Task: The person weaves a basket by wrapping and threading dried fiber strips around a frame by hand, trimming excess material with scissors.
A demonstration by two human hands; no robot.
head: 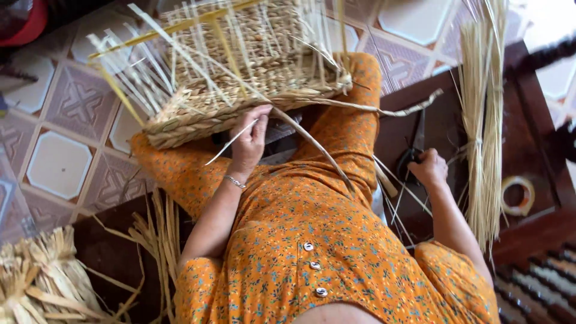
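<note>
A half-woven straw basket (240, 78) rests on my knees, its pale upright stakes sticking out towards the tiled floor. My left hand (251, 139) grips the basket's near rim, with a thin pale reed running across the fingers. A long flat weaving strand (372, 109) trails from the rim to the right. My right hand (428, 168) lies on the dark wooden platform (534, 108), closed around the handles of black scissors (414, 147).
A tied bundle of long straw stalks (483, 120) lies on the platform beside my right hand, with a roll of tape (517, 195) past it. Loose dried leaves (42, 282) are heaped at the bottom left. A patterned tile floor (60, 162) lies beyond the basket.
</note>
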